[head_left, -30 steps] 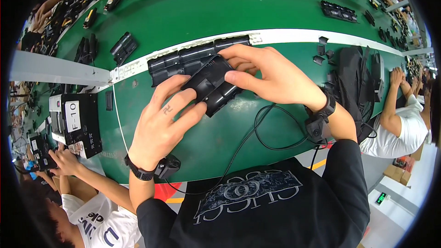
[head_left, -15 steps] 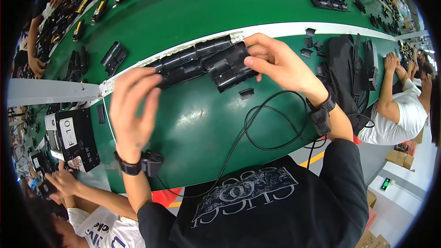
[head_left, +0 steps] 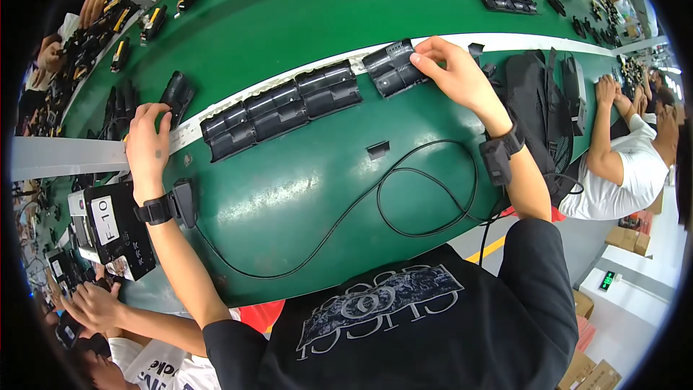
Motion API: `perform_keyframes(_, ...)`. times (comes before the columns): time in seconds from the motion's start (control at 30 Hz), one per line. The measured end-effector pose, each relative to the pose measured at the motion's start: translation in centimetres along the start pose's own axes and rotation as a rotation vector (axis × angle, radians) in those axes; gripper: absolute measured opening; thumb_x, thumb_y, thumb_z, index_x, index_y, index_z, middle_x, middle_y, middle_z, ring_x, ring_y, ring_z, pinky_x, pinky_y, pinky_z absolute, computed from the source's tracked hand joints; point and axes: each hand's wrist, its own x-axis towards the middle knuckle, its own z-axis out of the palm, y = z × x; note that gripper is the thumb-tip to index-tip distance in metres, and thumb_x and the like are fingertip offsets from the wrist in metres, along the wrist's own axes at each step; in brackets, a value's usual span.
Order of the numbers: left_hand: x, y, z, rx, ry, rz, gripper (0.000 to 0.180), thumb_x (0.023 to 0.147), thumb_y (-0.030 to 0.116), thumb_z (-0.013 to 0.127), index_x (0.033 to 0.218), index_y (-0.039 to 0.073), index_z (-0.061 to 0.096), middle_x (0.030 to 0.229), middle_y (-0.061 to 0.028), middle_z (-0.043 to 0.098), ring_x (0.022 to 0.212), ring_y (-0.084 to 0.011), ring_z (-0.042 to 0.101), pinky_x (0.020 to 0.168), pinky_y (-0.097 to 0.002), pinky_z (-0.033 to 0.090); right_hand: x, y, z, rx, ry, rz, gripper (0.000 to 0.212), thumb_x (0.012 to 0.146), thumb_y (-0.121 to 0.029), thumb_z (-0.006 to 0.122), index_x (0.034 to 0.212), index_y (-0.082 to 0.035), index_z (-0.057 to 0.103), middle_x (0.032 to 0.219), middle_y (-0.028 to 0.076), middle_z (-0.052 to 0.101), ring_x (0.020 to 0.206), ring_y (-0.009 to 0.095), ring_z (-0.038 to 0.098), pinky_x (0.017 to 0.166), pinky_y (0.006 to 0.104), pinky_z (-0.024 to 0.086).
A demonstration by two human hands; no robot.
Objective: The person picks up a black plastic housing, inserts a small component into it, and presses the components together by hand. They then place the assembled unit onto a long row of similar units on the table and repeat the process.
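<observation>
Head view. Item, right hand (head_left: pixel 456 71): its thumb and fingers are pinching the right end of a loose shell (head_left: pixel 392 76), black and ribbed. The loose shell is overlapping the near edge of the white rail (head_left: pixel 505 42), just right of the row (head_left: pixel 281 112) and apart from it; whether it is resting or hanging there cannot be told.

Item, the row: black, three sections end to end, it is lying slantwise along the rail on the green bench (head_left: pixel 253 202).

Item, left hand (head_left: pixel 149 148): its fingers are curving at the near end of a far shell (head_left: pixel 179 94), beyond the rail (grip or mere overlap, one cannot tell). The grey post (head_left: pixel 68 159) is standing just beside that hand.

Item, scrap (head_left: pixel 377 149): small, black, it is lying below the loose shell.

Item, cable (head_left: pixel 415 235): thin, black, it is looping over the bench between the two forearms.

Item, bag (head_left: pixel 533 94): black, it is lying right of the right hand.

Item, box (head_left: pixel 119 227): black with a white label, it is standing left of the left wrist.
</observation>
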Motion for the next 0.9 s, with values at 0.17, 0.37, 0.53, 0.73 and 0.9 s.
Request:
perform_keyframes(0.17,-0.4,0.5,-0.1,-0.197,0.02,-0.006,0.025,0.102,0.025,0.07,0.121,0.009,0.076,0.139,-0.0163,0.064,0.127,-0.0382,0.063,0.107,-0.0438,0.051,0.0,-1.3,0.4,-0.206,-0.053,0.155,0.024,0.105,-0.022,0.071,0.109,0.001,0.068,0.09,0.006,0.069,0.082,0.014,0.065,0.074,0.0312,0.052)
perform_keyframes(0.37,-0.2,1.6,0.2,-0.236,0.103,0.114,0.026,0.099,0.025,0.074,0.116,0.006,0.077,0.145,-0.017,0.061,0.129,-0.039,0.061,0.109,-0.0453,0.05,-0.9,-2.3,0.5,-0.273,0.233,-0.347,0.018,0.095,-0.01,0.076,0.11,-0.003,0.071,0.105,0.007,0.069,0.101,0.025,0.066,0.085,0.0374,0.052)
perform_keyframes(0.53,-0.9,2.2,-1.0,-0.31,0.006,0.112,0.022,0.097,0.015,0.071,0.116,0.005,0.074,0.146,-0.016,0.061,0.133,-0.0379,0.059,0.111,-0.0453,0.049,-0.7,-4.0,0.7,-0.438,0.111,-0.592,0.022,0.09,-0.005,0.077,0.111,-0.006,0.072,0.114,0.008,0.068,0.11,0.03,0.063,0.09,0.0409,0.052)
perform_keyframes(0.73,-0.6,2.4,-3.2,-0.262,0.116,0.189,0.023,0.096,0.007,0.067,0.118,0.006,0.07,0.135,-0.0157,0.065,0.125,-0.0373,0.062,0.106,-0.0447,0.051,-0.5,-4.1,0.5,-0.526,-0.025,-0.485,0.018,0.09,-0.004,0.076,0.107,-0.006,0.072,0.106,0.009,0.069,0.104,0.033,0.063,0.092,0.0435,0.052)
perform_keyframes(0.9,1.3,6.3,-3.0,-0.31,0.008,0.162,0.023,0.095,0.006,0.067,0.118,0.009,0.071,0.112,-0.0137,0.07,0.111,-0.0351,0.066,0.097,-0.0459,0.053,0.5,-3.7,0.7,-0.533,-0.076,-0.45,0.013,0.091,-0.009,0.075,0.103,-0.006,0.071,0.1,0.008,0.068,0.098,0.032,0.062,0.089,0.0429,0.052)
